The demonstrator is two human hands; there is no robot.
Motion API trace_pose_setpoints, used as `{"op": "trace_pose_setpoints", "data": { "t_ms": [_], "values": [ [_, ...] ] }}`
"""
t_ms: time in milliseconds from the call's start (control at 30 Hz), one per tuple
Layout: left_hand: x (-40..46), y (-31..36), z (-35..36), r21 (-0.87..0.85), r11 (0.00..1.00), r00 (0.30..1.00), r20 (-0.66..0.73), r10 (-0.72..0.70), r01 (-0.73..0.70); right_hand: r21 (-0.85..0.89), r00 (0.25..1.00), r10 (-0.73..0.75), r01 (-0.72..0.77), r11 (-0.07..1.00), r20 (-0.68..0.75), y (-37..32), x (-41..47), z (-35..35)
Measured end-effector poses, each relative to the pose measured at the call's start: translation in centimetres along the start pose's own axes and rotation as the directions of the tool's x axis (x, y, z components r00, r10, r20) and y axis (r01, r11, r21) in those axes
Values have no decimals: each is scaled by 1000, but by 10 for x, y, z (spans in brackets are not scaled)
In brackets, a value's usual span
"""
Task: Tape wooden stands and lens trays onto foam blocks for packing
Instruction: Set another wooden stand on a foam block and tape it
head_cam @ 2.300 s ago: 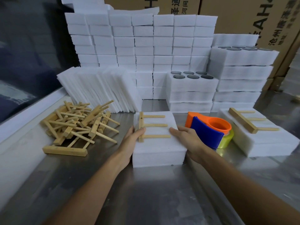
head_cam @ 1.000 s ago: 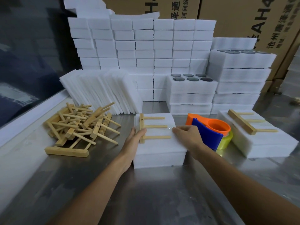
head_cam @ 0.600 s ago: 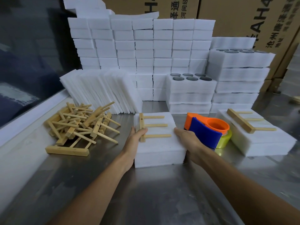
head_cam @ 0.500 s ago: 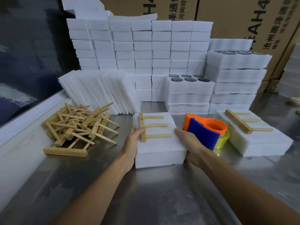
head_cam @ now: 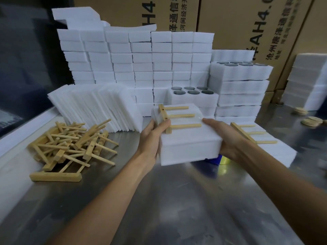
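Both hands are on the same foam block [head_cam: 187,147], one at each end, so neither is really "nearer", it's a two-handed carry. Left hand [head_cam: 153,137] is wrapped around the left end with its thumb pressed over the top, right at the crossbar of the wooden stand [head_cam: 175,119]; the rest of its fingers go under or behind the block, so I can't see them. Right hand [head_cam: 224,137] grips the right end, fingers laid along the top edge near the tips of the three pegs, palm against the side. So both are clamped on the block, and it looks lifted off the metal table [head_cam: 159,200] and tilted a bit toward the camera. The stand lies flat on top, crossbar at the left, pegs running left to right, so its long pegs point from the left thumb toward the right fingers. There's a shiny strip across the pegs that could be tape, can't say for sure. Just past the right wrist sits another foam block with a stand [head_cam: 265,144], which I'd guess is where finished ones go, so the right hand leads. A blue and yellow bit of the tape dispenser [head_cam: 218,160] peeks out underneath. The pile of loose stands [head_cam: 70,145] is well off to the left.
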State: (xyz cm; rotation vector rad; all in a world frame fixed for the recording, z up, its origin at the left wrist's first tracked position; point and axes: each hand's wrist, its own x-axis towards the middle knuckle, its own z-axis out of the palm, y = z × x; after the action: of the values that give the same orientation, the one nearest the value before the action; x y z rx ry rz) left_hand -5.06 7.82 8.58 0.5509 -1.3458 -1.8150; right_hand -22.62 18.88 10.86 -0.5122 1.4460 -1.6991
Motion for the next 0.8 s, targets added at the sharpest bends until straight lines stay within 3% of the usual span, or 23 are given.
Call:
{"op": "trace_pose_setpoints", "data": {
  "t_ms": [467, 800],
  "values": [
    [29, -19, 129, 143, 979, 984, 82, -157, 145, -153, 973, -84, 52, 987, -213, -69, 8, -127],
    [53, -65, 201, 209, 962, 955, 200, -219, 177, -287, 932, -83, -24, 957, -353, -87, 31, -218]
  ]
}}
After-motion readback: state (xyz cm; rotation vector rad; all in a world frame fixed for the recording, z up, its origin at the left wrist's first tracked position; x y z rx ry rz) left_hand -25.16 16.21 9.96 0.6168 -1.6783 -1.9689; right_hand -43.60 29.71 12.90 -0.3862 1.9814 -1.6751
